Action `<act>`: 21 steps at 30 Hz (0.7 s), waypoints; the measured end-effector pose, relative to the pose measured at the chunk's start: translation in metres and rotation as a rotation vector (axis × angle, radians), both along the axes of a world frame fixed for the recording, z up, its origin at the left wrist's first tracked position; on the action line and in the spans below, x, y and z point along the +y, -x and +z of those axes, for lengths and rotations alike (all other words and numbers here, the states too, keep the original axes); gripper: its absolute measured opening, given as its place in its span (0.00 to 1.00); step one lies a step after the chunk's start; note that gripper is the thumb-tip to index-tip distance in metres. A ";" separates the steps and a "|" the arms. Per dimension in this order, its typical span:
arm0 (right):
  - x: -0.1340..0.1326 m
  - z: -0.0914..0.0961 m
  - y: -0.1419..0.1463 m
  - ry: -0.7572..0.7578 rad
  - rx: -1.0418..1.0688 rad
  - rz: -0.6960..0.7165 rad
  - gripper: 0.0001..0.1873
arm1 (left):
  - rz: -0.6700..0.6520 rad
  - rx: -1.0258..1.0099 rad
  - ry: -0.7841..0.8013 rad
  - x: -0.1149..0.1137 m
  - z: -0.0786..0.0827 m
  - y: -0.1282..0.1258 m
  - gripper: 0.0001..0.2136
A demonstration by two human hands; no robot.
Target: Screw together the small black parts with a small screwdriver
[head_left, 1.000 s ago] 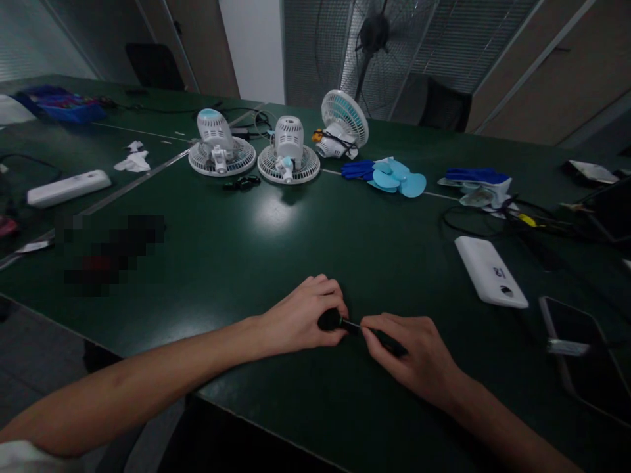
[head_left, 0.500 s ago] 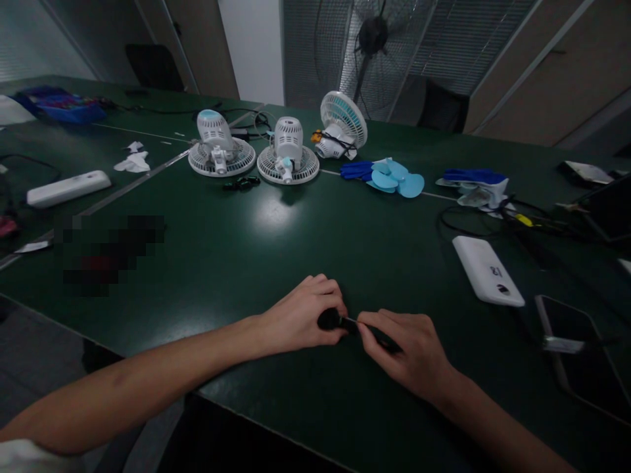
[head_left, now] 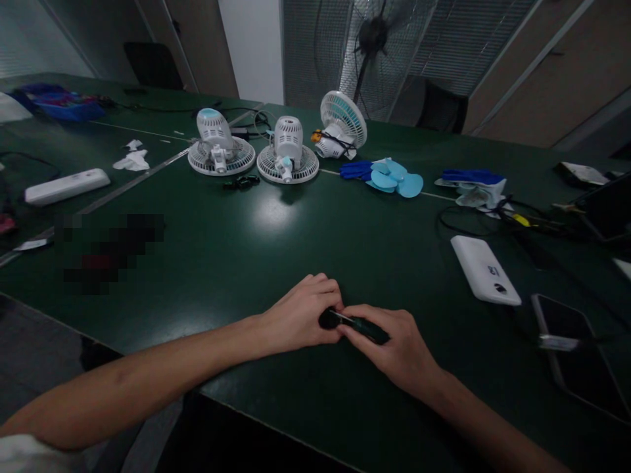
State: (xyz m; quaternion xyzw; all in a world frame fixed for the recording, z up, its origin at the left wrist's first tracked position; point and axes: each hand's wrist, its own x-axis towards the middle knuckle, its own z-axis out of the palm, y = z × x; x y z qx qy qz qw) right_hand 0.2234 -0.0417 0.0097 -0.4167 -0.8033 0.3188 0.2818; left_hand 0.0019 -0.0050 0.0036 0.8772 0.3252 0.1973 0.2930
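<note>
My left hand [head_left: 300, 314] rests on the dark green table [head_left: 236, 249] near its front edge, fingers curled round a small black part [head_left: 327, 320]. My right hand [head_left: 394, 351] is closed on a dark screwdriver [head_left: 367, 326] whose thin metal tip touches that black part. The two hands meet at the part, knuckles almost touching. What the black part is stays unclear in the dim light.
Three small white desk fans [head_left: 288, 152] lie at the back, with blue fan blades [head_left: 397, 179] and blue gloves beside them. A white power bank [head_left: 484, 269] and a phone [head_left: 572, 355] lie right of my hands. Cables [head_left: 493, 217] sprawl at right; a large floor fan [head_left: 374, 46] stands behind.
My right hand has slid left along the screwdriver, closing the gap to my left hand. The left hand has stayed in place.
</note>
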 end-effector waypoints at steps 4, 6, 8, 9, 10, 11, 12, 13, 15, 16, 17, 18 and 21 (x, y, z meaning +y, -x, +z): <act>0.001 0.003 -0.002 0.058 0.030 -0.039 0.06 | -0.009 0.000 0.001 0.000 0.001 0.001 0.09; 0.002 0.004 -0.005 0.069 0.050 -0.092 0.04 | -0.014 0.000 0.006 0.000 0.003 0.002 0.09; 0.002 0.004 -0.009 0.059 0.056 -0.133 0.03 | -0.020 0.001 0.013 0.000 0.003 0.002 0.09; 0.003 0.004 -0.011 0.052 0.052 -0.138 0.03 | -0.022 0.000 0.016 0.000 0.003 0.003 0.10; 0.004 0.002 -0.013 0.047 0.041 -0.138 0.04 | -0.023 -0.001 0.018 0.000 0.003 0.003 0.10; 0.004 0.001 -0.015 0.043 0.027 -0.138 0.06 | -0.024 -0.001 0.019 0.000 0.003 0.003 0.10; 0.004 -0.001 -0.016 0.035 0.014 -0.145 0.08 | -0.023 0.000 0.019 0.000 0.003 0.003 0.10; 0.004 -0.003 -0.017 0.027 0.003 -0.157 0.10 | -0.020 0.001 0.016 0.000 0.003 0.003 0.10; 0.004 -0.005 -0.019 0.010 -0.008 -0.180 0.12 | -0.014 0.006 0.009 0.000 0.004 0.002 0.10; 0.004 -0.006 -0.020 0.004 -0.004 -0.191 0.12 | -0.013 0.009 0.006 0.000 0.005 0.002 0.10; 0.003 -0.006 -0.020 -0.003 0.008 -0.204 0.12 | -0.012 0.013 0.004 0.000 0.006 0.003 0.10; 0.003 -0.005 -0.022 -0.010 0.023 -0.220 0.12 | -0.012 0.019 0.001 -0.001 0.007 0.003 0.10; 0.005 -0.001 -0.028 -0.033 0.056 -0.299 0.08 | 0.006 0.057 -0.014 -0.001 0.010 0.007 0.10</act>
